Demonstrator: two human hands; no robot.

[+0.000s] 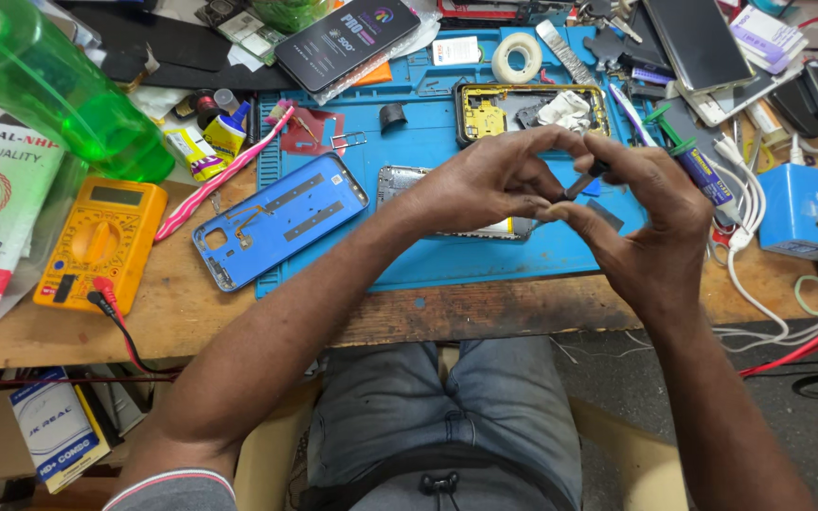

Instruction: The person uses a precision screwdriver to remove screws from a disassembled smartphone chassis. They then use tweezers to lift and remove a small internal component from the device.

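Both hands are meeting fingertip to fingertip above the blue mat (447, 255). The left hand (485, 180) and right hand (650, 218) are pinching a small dark part (583, 180). Fingers are hiding most of it.

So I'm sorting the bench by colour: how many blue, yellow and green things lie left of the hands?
Blue: 1, back cover
Yellow: 2, multimeter, glue tube
Green: 1, bottle
Total: 4
The hands pinch a small dark part, not counted.
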